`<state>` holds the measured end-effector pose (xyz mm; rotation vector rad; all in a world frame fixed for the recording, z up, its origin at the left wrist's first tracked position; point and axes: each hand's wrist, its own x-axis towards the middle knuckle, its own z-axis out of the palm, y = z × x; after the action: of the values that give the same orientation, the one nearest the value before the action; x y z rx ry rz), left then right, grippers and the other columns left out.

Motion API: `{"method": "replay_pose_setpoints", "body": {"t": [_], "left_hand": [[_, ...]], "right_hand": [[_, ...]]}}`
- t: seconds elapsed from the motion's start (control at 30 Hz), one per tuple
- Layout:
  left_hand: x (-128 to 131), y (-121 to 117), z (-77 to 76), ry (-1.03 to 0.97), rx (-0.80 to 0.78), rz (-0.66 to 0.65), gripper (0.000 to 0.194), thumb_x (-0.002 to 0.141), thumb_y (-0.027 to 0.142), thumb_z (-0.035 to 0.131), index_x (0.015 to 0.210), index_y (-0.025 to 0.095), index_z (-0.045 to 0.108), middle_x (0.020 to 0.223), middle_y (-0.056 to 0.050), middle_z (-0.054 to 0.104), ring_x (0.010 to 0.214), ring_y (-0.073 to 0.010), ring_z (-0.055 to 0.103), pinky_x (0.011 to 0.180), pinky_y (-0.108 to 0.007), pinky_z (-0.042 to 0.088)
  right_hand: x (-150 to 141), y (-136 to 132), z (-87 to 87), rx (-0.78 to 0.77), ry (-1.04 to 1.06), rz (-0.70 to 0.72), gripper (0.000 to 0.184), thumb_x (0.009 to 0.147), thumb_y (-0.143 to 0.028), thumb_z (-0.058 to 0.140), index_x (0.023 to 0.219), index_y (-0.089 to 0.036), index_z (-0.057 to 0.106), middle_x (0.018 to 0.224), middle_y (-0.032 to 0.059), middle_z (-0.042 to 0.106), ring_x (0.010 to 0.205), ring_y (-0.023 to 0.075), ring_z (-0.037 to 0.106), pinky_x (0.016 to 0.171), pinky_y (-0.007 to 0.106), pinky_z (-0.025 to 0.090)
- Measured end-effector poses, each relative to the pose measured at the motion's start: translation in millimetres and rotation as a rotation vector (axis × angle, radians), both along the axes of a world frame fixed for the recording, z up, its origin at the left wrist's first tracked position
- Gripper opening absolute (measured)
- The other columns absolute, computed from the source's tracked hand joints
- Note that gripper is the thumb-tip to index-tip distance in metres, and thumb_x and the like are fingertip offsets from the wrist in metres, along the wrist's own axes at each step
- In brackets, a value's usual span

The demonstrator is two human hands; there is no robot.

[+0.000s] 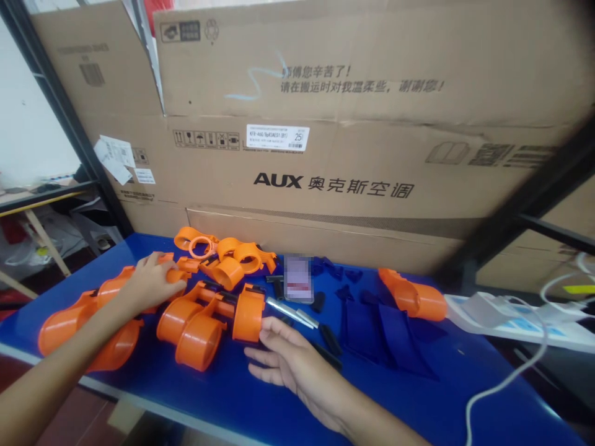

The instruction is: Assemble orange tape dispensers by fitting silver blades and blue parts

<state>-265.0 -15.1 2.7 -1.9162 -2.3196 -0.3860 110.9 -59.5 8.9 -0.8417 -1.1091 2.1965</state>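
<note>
My left hand (155, 282) reaches over the orange plastic parts on the left, its fingers curled onto an orange part (188, 265). That grip is partly hidden by the hand itself. My right hand (290, 359) pinches the right edge of an orange ring-shaped part (248, 317) between thumb and forefinger, with the other fingers spread below it. Between the hands stand joined orange rings (199, 344). Larger orange rings (114, 344) lie partly behind my left forearm, and more orange ring parts (230, 272) are heaped farther back.
Silvery rods (290, 311) and a phone (298, 279) lie past my right hand. Dark blue panels (385, 337) and another orange part (413, 297) are to the right on the blue table (353, 396). A cardboard sheet (325, 148) stands behind; a white cable (506, 378) hangs at right.
</note>
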Motion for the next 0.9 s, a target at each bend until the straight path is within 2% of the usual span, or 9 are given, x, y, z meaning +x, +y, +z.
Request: {"method": "replay_pose_setpoints", "body": {"t": [0.1, 0.23, 0.33, 0.53, 0.63, 0.73, 0.8, 0.9], "left_hand": [[-11.9, 3.3, -5.2, 0.043, -0.002, -0.009, 0.044, 0.077, 0.045, 0.066, 0.112, 0.02, 0.072, 0.144, -0.019, 0.058, 0.137, -0.0418, 0.043, 0.113, -0.052, 0.031], [-22.3, 10.0, 1.3, 0.019, 0.045, -0.05, 0.038, 0.082, 0.039, 0.059, 0.109, 0.018, 0.075, 0.134, -0.016, 0.065, 0.124, -0.0352, 0.057, 0.112, -0.044, 0.037], [-19.8, 13.4, 13.9, 0.015, 0.075, -0.029, 0.036, 0.084, 0.036, 0.055, 0.104, 0.016, 0.076, 0.121, -0.012, 0.072, 0.112, -0.0315, 0.064, 0.106, -0.039, 0.043], [-7.6, 12.2, 44.4, 0.028, 0.175, 0.043, 0.041, 0.094, 0.034, 0.043, 0.11, 0.015, 0.076, 0.11, -0.001, 0.073, 0.109, -0.0259, 0.065, 0.1, -0.033, 0.047], [-11.0, 13.6, 60.4, 0.032, 0.233, 0.109, 0.041, 0.094, 0.036, 0.045, 0.11, 0.015, 0.076, 0.108, -0.001, 0.073, 0.108, -0.0242, 0.065, 0.1, -0.033, 0.048], [-13.7, 13.8, 74.7, 0.037, 0.282, 0.143, 0.039, 0.094, 0.038, 0.047, 0.109, 0.016, 0.075, 0.111, 0.0, 0.074, 0.109, -0.0225, 0.064, 0.102, -0.033, 0.047], [-9.9, 11.6, 81.9, 0.024, 0.331, 0.139, 0.039, 0.093, 0.04, 0.049, 0.109, 0.015, 0.075, 0.113, 0.0, 0.074, 0.109, -0.0211, 0.064, 0.104, -0.032, 0.047], [7.0, 6.5, 89.6, -0.022, 0.45, 0.087, 0.037, 0.092, 0.038, 0.053, 0.108, 0.014, 0.076, 0.11, 0.001, 0.073, 0.107, -0.0201, 0.065, 0.105, -0.033, 0.047]], "right_hand": [[1.8, -3.9, 1.9, -0.002, -0.007, 0.008, 0.04, 0.088, -0.045, 0.076, 0.119, -0.024, 0.064, 0.138, 0.0121, 0.065, 0.132, 0.0296, 0.062, 0.11, 0.05, 0.05], [4.0, -9.2, 1.8, 0.028, -0.021, 0.035, 0.042, 0.089, -0.047, 0.075, 0.124, -0.026, 0.064, 0.139, 0.0116, 0.063, 0.131, 0.0291, 0.062, 0.11, 0.049, 0.05], [5.2, -11.3, 1.3, 0.055, -0.035, 0.056, 0.04, 0.089, -0.047, 0.075, 0.122, -0.027, 0.066, 0.139, 0.0112, 0.062, 0.13, 0.0286, 0.062, 0.109, 0.049, 0.05], [4.9, -11.1, 6.1, 0.078, -0.064, 0.05, 0.035, 0.091, -0.045, 0.071, 0.121, -0.027, 0.065, 0.134, 0.0094, 0.063, 0.126, 0.0265, 0.062, 0.107, 0.047, 0.052], [4.0, -12.0, 7.4, 0.131, -0.096, 0.034, 0.034, 0.092, -0.041, 0.07, 0.123, -0.028, 0.065, 0.131, 0.0083, 0.061, 0.12, 0.025, 0.062, 0.102, 0.046, 0.055], [2.2, -15.2, 4.7, 0.187, -0.129, -0.003, 0.039, 0.092, -0.04, 0.069, 0.129, -0.028, 0.062, 0.117, 0.0078, 0.062, 0.114, 0.0248, 0.061, 0.095, 0.045, 0.059], [-0.3, -17.9, 1.7, 0.199, -0.121, -0.014, 0.043, 0.092, -0.039, 0.067, 0.133, -0.028, 0.06, 0.112, 0.0069, 0.062, 0.113, 0.024, 0.061, 0.096, 0.044, 0.059], [-5.2, -20.1, -1.5, 0.253, -0.105, 0.021, 0.046, 0.094, -0.037, 0.065, 0.138, -0.028, 0.057, 0.119, 0.0069, 0.064, 0.113, 0.0225, 0.064, 0.099, 0.041, 0.057]]}}
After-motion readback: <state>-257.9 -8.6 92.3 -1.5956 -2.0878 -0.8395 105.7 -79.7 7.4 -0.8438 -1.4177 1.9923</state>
